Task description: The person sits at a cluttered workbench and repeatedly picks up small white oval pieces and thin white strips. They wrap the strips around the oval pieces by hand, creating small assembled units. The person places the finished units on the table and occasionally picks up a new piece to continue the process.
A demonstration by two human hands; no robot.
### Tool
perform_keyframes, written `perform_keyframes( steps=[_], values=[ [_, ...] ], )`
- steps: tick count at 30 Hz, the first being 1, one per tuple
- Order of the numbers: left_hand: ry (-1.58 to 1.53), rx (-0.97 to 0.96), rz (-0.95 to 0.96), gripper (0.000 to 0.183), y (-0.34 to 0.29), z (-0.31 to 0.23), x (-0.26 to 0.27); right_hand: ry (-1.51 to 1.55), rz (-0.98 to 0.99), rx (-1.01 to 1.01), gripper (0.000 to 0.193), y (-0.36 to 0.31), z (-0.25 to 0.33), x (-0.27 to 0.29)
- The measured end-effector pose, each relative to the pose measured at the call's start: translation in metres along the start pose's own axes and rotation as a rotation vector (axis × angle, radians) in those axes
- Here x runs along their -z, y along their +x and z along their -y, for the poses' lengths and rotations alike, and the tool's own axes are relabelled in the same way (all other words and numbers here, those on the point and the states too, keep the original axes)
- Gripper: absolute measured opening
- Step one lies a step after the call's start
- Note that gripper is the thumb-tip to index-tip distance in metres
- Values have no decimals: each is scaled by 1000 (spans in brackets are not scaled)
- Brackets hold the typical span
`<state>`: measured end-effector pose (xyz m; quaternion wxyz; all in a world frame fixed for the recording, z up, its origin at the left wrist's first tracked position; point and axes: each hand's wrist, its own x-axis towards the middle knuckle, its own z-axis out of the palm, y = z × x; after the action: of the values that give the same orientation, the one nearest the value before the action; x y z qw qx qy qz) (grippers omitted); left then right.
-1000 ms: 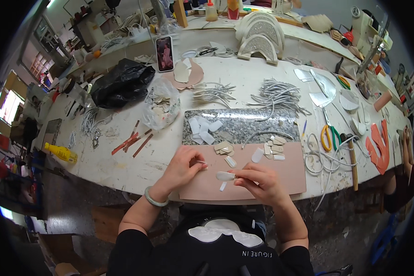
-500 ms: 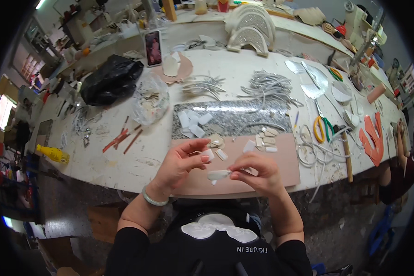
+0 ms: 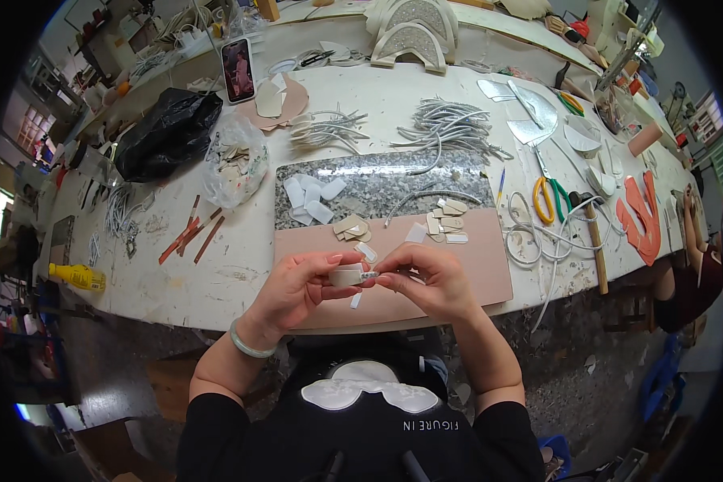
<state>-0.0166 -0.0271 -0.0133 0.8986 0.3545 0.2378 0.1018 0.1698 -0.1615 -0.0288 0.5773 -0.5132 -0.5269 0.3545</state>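
Observation:
Over the near part of a pinkish board (image 3: pixel 490 265), my two hands meet around a small white tab (image 3: pixel 345 276). Its broad end is pinched between the thumb and fingers of my left hand (image 3: pixel 301 281). From the tab's right side sticks out a narrow silvery, speckled end (image 3: pixel 369 275), which my right hand (image 3: pixel 430 277) grips with thumb and forefinger. How the silvery part joins the white one is hidden by my fingers. Beyond my hands lie a pile of beige tabs (image 3: pixel 351 227), a second beige group (image 3: pixel 448 215) and several loose white pieces (image 3: pixel 313 195).
A speckled granite slab (image 3: pixel 361 171) backs the board. Silvery cord bundles (image 3: pixel 446 124) lie behind it. On the right are scissors (image 3: pixel 545 193), a hammer (image 3: pixel 596 241) and looped white cord (image 3: pixel 530 241). A plastic bag (image 3: pixel 234 165) and yellow bottle (image 3: pixel 76 276) stand left.
My hands have come together. The left thumb and fingers have closed on the white tab, and the right hand holds its silvery end against it. The whole view has shifted slightly.

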Motion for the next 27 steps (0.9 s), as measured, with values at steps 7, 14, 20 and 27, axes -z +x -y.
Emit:
perform_keyframes(
  steps=[7, 14, 20, 27],
  values=[
    [149, -39, -51, 34, -4, 0, -5, -15, -19, 4, 12, 0, -7, -1],
    [178, -6, -44, 34, -5, -1, -3, -64, -8, 5, 12, 2, -8, -1],
    [229, -15, -42, 32, -6, -4, -4, -97, 8, 14, 12, 4, -4, -2],
    [276, -17, -20, 31, -6, -6, -3, -161, 41, 7, 12, 6, 1, -1]
  ],
)
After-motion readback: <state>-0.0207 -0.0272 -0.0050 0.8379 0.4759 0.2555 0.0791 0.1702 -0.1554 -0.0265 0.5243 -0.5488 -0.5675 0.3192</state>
